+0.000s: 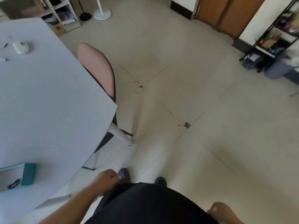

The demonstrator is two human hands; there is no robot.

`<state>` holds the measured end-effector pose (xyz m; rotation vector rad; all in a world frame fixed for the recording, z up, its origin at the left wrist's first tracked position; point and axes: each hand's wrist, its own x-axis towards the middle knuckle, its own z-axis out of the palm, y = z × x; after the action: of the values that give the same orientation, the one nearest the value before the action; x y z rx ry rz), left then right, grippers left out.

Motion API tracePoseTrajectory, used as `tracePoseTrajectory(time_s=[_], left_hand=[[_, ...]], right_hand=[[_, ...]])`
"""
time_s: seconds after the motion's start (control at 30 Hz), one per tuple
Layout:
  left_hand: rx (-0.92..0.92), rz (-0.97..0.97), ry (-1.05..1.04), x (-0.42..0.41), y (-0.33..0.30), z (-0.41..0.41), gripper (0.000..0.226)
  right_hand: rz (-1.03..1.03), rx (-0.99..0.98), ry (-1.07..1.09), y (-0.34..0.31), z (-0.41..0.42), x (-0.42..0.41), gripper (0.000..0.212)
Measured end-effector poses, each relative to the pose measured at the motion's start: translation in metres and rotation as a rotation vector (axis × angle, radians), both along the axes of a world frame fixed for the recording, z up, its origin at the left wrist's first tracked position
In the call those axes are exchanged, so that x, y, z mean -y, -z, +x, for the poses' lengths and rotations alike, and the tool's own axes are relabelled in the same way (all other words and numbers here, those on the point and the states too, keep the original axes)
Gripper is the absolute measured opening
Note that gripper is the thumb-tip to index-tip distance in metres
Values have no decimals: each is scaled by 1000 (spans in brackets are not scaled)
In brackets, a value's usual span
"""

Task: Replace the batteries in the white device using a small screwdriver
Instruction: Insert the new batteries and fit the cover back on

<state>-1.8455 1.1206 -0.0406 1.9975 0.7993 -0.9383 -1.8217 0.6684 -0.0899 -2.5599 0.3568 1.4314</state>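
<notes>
Well away from you, the white device (21, 47) lies on the surface (48, 97) near its far left edge, blurred enough that you cannot tell whether its cover is on or off. Just beside it to the left lies a small dark stick-like thing (5, 45), possibly the screwdriver, though it is too small to tell. Nearer you along the same left edge lies a small silvery cylinder (4, 59), which looks like a battery.

At the near left corner of the surface sits an open box (16, 177) with a teal lid edge and something dark inside.

Your left hand (107, 178) hangs beside the near edge of the surface, at the hem of your dark clothing, its fingers curled in; you cannot tell whether it pinches the cloth or holds nothing. Your right hand (221, 210) hangs low at your side, fingers loosely relaxed and holding nothing. Both hands are well apart from the device.

A pink chair (97, 68) is tucked against the right edge of the surface. Your two dark shoes (123, 174) stand on the pale tiled floor (210, 110). A black wire rack (275, 38) stands at the far right of the room, with a grey bin (275, 70) at its foot.
</notes>
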Motion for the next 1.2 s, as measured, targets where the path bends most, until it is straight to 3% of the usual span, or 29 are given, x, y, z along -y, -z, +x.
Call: tracePoseTrajectory(time_s=[0.27, 0.43, 0.57, 0.73, 0.93, 1.2], left_hand=[[-108, 55, 130, 3, 24, 52, 25], [-221, 60, 253, -22, 42, 108, 24], [-201, 90, 349, -32, 47, 179, 22], [-65, 142, 512, -35, 39, 296, 26], [93, 62, 343, -18, 27, 413, 17], [-24, 60, 211, -2, 41, 474, 20]], right_hand=[[44, -85, 94, -27, 67, -16, 26], [112, -2, 167, -27, 150, -40, 30], [136, 32, 194, -31, 207, -53, 21], [125, 111, 377, -31, 257, -50, 17], [44, 85, 346, -30, 320, -31, 18], [49, -5, 47, -30, 489, -32, 30]])
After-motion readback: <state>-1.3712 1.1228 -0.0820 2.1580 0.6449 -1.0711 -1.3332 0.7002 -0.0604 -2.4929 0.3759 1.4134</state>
